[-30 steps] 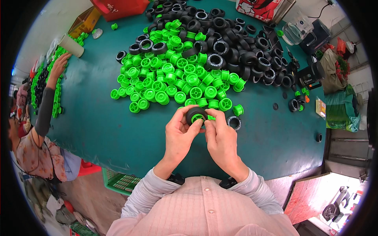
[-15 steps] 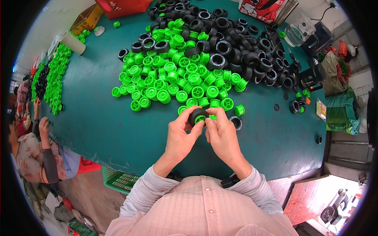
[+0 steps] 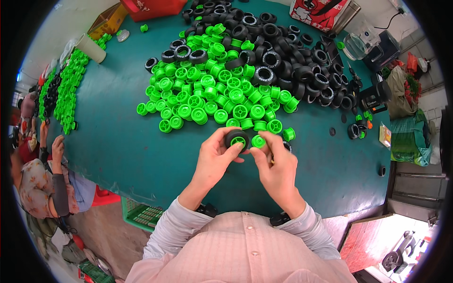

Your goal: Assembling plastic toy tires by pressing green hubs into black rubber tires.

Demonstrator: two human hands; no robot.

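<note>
My left hand (image 3: 216, 153) grips a small black tyre (image 3: 230, 135) with a green wheel rim (image 3: 239, 141) seated inside it. The thumb presses near the rim's lower edge, and the fingers wrap the far side. Just to the right, my right hand (image 3: 278, 167) has its index finger and thumb closed around a second green wheel rim (image 3: 258, 141). A small yellowish bit shows among its curled fingers, too small to name. Part of a loose black tyre (image 3: 288, 147) on the table shows behind that hand.
A heap of green rims (image 3: 207, 92) lies ahead, with a larger heap of black tyres (image 3: 292, 59) beyond and right. A black jug-like container (image 3: 375, 95) and a water jug (image 3: 356, 45) stand at right. Another person's hand (image 3: 57, 148) rests by the left edge.
My hands have drawn apart; the right one has shifted right, away from the tyre in my left hand. The second green rim now shows more fully. The whole view has shifted slightly.
</note>
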